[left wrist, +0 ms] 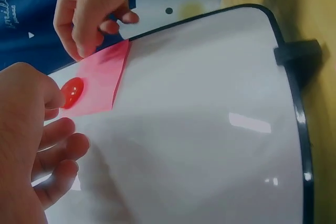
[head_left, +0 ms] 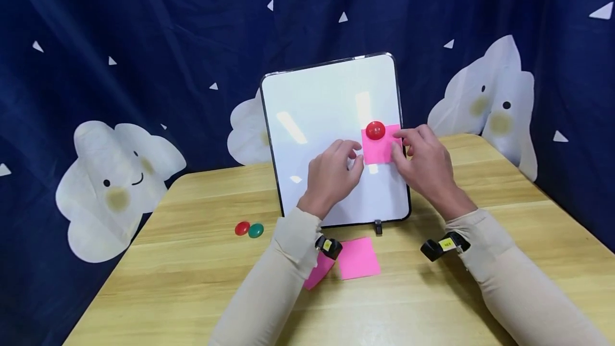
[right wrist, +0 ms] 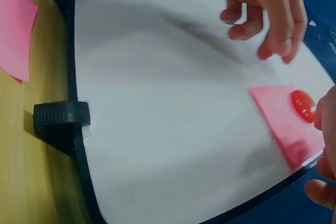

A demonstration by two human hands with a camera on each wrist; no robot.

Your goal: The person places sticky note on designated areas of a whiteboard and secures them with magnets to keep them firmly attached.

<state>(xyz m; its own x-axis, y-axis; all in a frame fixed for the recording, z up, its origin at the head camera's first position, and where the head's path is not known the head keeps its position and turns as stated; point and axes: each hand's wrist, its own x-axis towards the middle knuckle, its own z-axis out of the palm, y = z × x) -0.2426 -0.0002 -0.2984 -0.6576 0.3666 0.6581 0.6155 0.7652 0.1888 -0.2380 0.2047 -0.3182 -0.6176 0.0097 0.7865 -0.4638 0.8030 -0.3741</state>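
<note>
A whiteboard (head_left: pixel 317 105) with a black frame stands tilted back on the table. On its right side lies a square pink sticky note (head_left: pixel 379 149), with a round red magnet (head_left: pixel 375 130) on the note's upper part. The left hand (head_left: pixel 331 175) hovers left of the note, fingers loosely bent and holding nothing. At the note's right edge is the right hand (head_left: pixel 427 164), its thumb and forefinger apart; the fingertips are at or close to the paper, and contact is unclear. In the right wrist view the note (right wrist: pixel 278 114) lies against the board, its magnet (right wrist: pixel 303 106) near the right hand (right wrist: pixel 328 135).
Two pink sticky notes, one flat (head_left: pixel 359 258) and one partly behind the left sleeve (head_left: pixel 319 271), lie before the board. A red magnet (head_left: pixel 242 228) and a green magnet (head_left: pixel 255 230) lie to the left. A black foot (head_left: pixel 378 227) supports the board's lower edge.
</note>
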